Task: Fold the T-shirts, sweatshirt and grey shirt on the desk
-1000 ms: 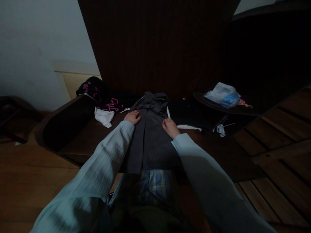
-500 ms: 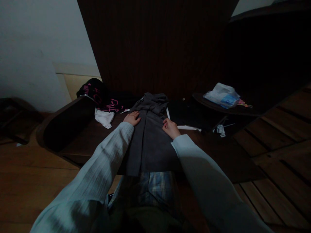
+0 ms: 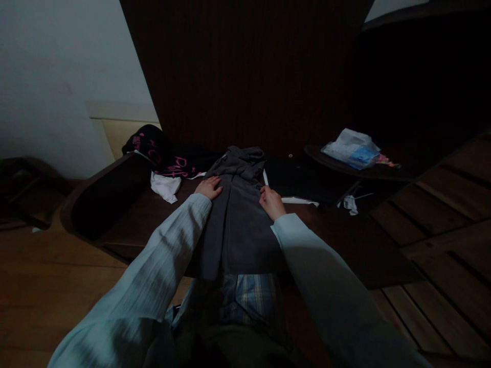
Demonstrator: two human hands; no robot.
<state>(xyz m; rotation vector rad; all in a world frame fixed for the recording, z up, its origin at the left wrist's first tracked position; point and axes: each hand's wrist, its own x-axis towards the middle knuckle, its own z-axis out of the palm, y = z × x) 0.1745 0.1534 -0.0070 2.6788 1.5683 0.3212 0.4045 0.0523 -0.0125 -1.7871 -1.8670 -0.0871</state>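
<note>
Both sleeves (image 3: 164, 260) run off the bottom edge, and the black clothes (image 3: 295, 179) beside the grey coat (image 3: 238, 225) are too dark to make out.

The garment (image 3: 238, 225) is dark grey and is looking soft, a bit fuzzy. It is lying flat on the dark wooden tabletop (image 3: 153, 217), stretching in a long shape from the front edge toward the back. Its far end is bunching up into a crumpled heap, but it is too dark to tell if that is a hood or a collar. A long straight fold is running down it, a bit left of the middle. Its near end is reaching the tabletop's front edge.
</note>
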